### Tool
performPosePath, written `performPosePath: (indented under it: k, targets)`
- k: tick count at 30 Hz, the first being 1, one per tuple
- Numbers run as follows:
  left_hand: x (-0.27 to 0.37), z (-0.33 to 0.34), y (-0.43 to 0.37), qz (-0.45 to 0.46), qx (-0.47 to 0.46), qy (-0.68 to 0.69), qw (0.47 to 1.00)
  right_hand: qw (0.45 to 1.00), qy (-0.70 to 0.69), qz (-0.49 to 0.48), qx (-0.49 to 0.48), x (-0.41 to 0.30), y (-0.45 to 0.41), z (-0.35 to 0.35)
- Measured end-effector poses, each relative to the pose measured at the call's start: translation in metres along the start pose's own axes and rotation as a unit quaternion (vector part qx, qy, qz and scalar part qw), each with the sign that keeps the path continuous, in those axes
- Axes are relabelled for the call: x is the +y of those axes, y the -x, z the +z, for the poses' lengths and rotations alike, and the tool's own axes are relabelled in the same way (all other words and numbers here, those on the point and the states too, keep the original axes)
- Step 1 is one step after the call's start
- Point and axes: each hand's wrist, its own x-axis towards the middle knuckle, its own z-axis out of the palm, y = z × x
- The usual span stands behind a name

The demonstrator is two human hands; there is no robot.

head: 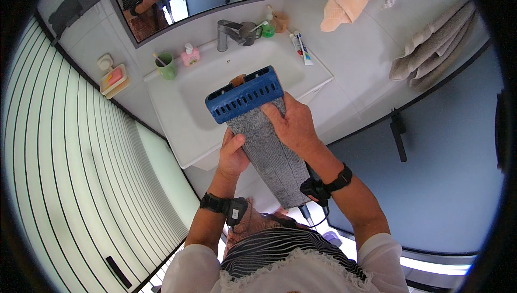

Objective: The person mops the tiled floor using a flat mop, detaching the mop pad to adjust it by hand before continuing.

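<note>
A flat mop head with a grey cloth pad (274, 151) and a slotted blue plastic piece (245, 95) across its far end is held up in front of the white washbasin (165, 107). My right hand (293, 125) grips the pad's right edge just below the blue piece, thumb on the cloth. On the left edge, my left hand (234, 153) holds the pad with its thumb against the cloth. The pad slants, its near end close to my body. What the fingers do behind the pad is hidden.
Around the basin stand a faucet (222, 36), a green cup (165, 66), a pink soap dispenser (190, 55) and toothpaste tubes (303, 48). A mirror (202, 15) hangs above. Towels (436, 42) hang at right. A ribbed glass panel (72, 151) is at left, a blue-grey door (436, 184) at right.
</note>
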Motion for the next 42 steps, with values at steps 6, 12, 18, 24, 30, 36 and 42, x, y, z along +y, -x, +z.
performPosePath:
  k: [6, 12, 18, 24, 30, 36, 42]
  targets:
    - [-0.002, -0.004, -0.008, 0.023, 0.156, -0.098, 0.983, 0.999, 0.022, 0.017, -0.026, -0.001, -0.002, 0.003]
    - [-0.007, -0.008, -0.012, 0.095, 0.198, -0.163, 0.962, 0.998, 0.039, 0.036, -0.029, -0.012, -0.002, 0.007]
    - [-0.001, -0.004, -0.01, 0.005, 0.185, -0.072, 0.98, 0.995, 0.08, 0.045, -0.037, -0.015, -0.002, 0.004]
    - [0.003, -0.023, -0.001, 0.029, 0.088, 0.022, 0.995, 0.995, 0.101, 0.009, -0.012, -0.007, -0.003, 0.013]
    - [-0.009, -0.025, -0.009, 0.078, 0.187, -0.119, 0.972, 0.997, -0.02, 0.069, -0.042, -0.004, -0.004, 0.013]
    - [-0.011, -0.036, -0.003, 0.124, 0.235, -0.299, 0.916, 0.974, -0.18, 0.051, -0.129, 0.009, 0.001, 0.01]
    - [-0.009, -0.048, -0.004, 0.108, 0.207, -0.239, 0.943, 0.968, -0.194, 0.051, -0.149, 0.008, 0.003, 0.009]
